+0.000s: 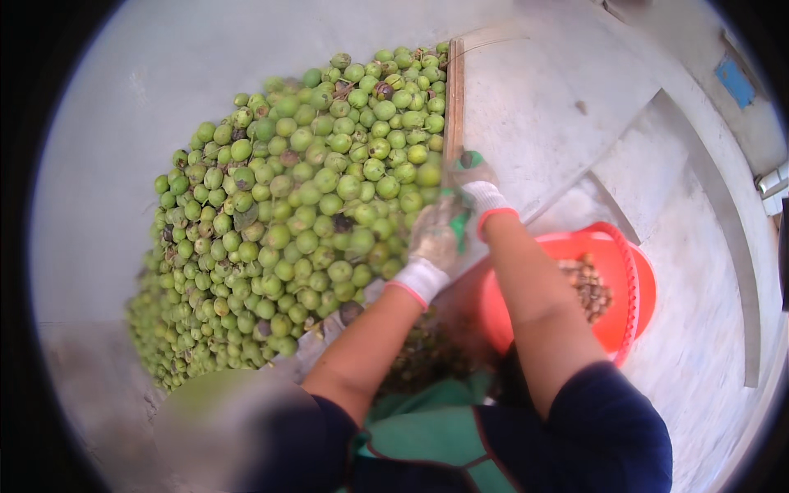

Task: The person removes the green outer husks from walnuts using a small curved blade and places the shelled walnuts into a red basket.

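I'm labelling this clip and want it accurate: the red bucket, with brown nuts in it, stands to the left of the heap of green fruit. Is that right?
Not quite: the head view shows the red bucket, with brown nuts in it, to the right of the heap of green fruit.
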